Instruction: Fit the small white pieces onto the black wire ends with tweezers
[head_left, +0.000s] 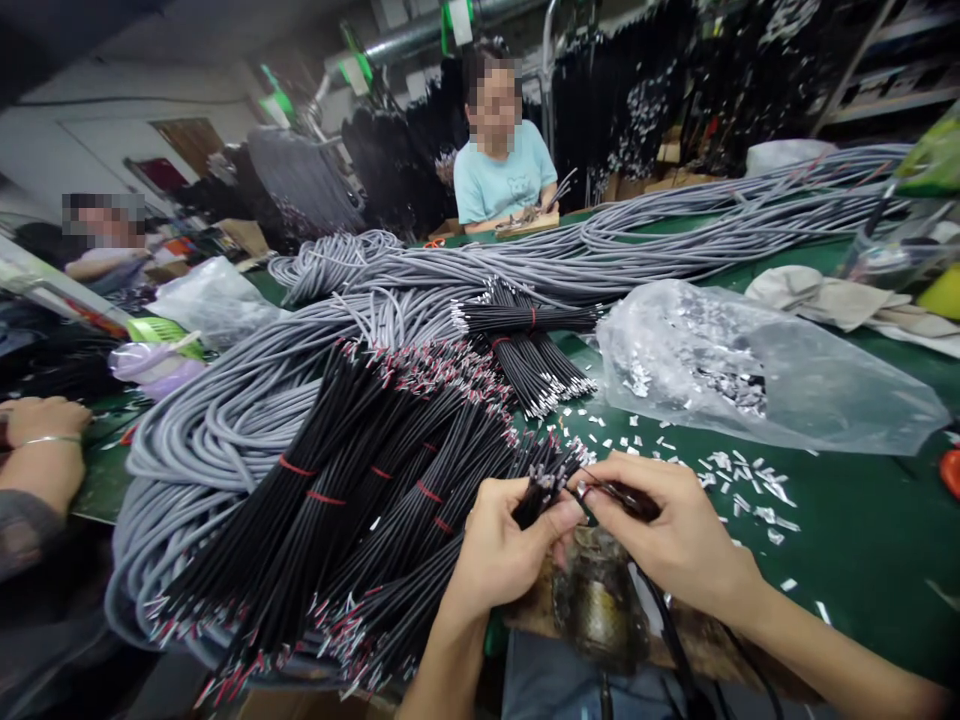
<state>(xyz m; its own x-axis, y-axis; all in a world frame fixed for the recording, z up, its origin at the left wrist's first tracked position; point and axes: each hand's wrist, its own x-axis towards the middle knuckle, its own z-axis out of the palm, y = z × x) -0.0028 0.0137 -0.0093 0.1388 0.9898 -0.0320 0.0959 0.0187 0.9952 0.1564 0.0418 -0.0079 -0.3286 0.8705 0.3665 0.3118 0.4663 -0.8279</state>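
Observation:
My left hand (510, 545) is closed around a bundle of short black cables (541, 492), whose tips point up and away. In my right hand (671, 525) lies a slim tool with a dark brown handle (634, 500); its kind cannot be made out. The fingertips of both hands meet at the cable ends, where a small shiny silver bit shows. Just beneath them stands a worn, dark metal device (600, 600) on a wooden board (705, 640). Small silver foil pieces (750, 480) are scattered on the green table beyond my right hand.
Tied bundles of black cables (360, 490) are heaped left of my hands. Long grey cables (225, 400) coil behind them and across the green table (862, 530). A clear plastic bag (825, 390) holds silver pieces. One co-worker (502, 170) sits opposite; another person's hand (45, 440) is at left.

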